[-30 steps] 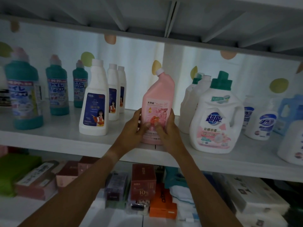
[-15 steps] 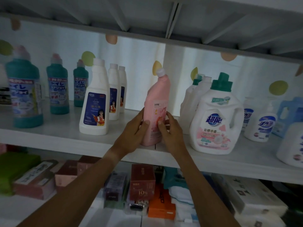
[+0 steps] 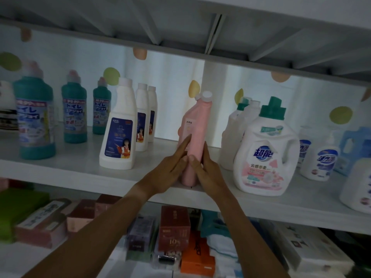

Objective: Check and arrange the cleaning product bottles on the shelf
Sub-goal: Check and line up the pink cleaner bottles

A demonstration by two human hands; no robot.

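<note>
Pink bottle (image 3: 197, 135) now turned edge-on, left hand (image 3: 170, 171) and right hand (image 3: 206, 169) flattened against it

pink bottle (image 3: 197, 135) upright on shelf (image 3: 80, 167) | left hand (image 3: 170, 171), right hand (image 3: 208, 171) flank it

The white detergent jug (image 3: 265, 155) reads "超能", the teal bottles (image 3: 35, 117) "トイレ", a brown box (image 3: 174, 227) "10%".

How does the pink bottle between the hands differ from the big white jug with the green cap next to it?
The pink bottle is slim with an angled white cap; the white jug is wide with an upright green cap. The pink bottle shows its narrow side, its label turned leftward, while the jug's label faces front. The left hand and right hand press the pink bottle; the jug is untouched. Both stand on the shelf.
</note>
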